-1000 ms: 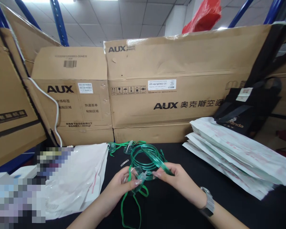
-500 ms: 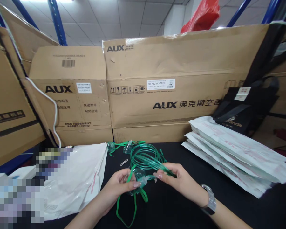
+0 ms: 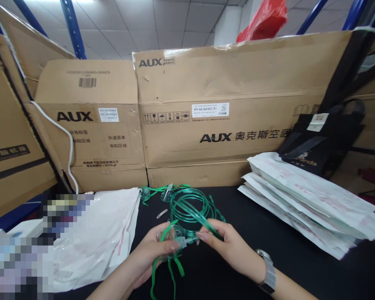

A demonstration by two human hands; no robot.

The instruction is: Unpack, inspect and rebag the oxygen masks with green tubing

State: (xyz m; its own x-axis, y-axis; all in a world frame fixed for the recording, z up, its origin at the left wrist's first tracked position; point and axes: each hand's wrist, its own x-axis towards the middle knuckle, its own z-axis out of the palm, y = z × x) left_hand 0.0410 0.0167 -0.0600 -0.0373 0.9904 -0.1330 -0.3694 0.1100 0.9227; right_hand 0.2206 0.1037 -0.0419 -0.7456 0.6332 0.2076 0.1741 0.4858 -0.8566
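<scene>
My left hand (image 3: 151, 256) is closed around a clear plastic mask (image 3: 171, 237) with a green elastic strap (image 3: 162, 271) hanging below it. My right hand (image 3: 229, 243) pinches the end of a coil of green tubing (image 3: 190, 208) right at the mask's port. Both hands meet low in the middle, over a black table (image 3: 300, 266). A watch sits on my right wrist. Behind the coil lies a second mask (image 3: 167, 193) with green strap.
A stack of white sealed pouches (image 3: 303, 200) lies at the right. White plastic bags (image 3: 103, 233) lie at the left. Large cardboard AUX boxes (image 3: 206, 125) wall off the back, with a black tote bag (image 3: 325, 137) at the right.
Both hands with the mask and tubing have drifted slightly left and down, and the fingers have closed in tighter where tube end meets mask.
</scene>
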